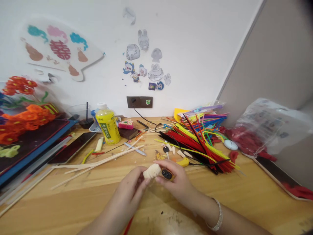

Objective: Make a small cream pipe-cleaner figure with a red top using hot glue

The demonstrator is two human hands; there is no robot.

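Observation:
My left hand (130, 186) and my right hand (174, 179) meet above the wooden table (80, 202), close to its near edge. Between them is a cream fuzzy bundle (152, 171), probably pipe cleaner, gripped by the fingers of my left hand and touching my right. My right hand also holds a small black and orange device (167, 174), partly hidden by its fingers. I cannot tell what the device is. A silver bracelet (216, 215) circles my right wrist.
A heap of colored pipe cleaners (198, 143) lies beyond my right hand. Thin wooden strips (97, 164) lie to the left, near a yellow-labelled bottle (107, 125). Orange pipe-cleaner flowers (24, 120) sit far left, and a plastic bag (269, 127) far right.

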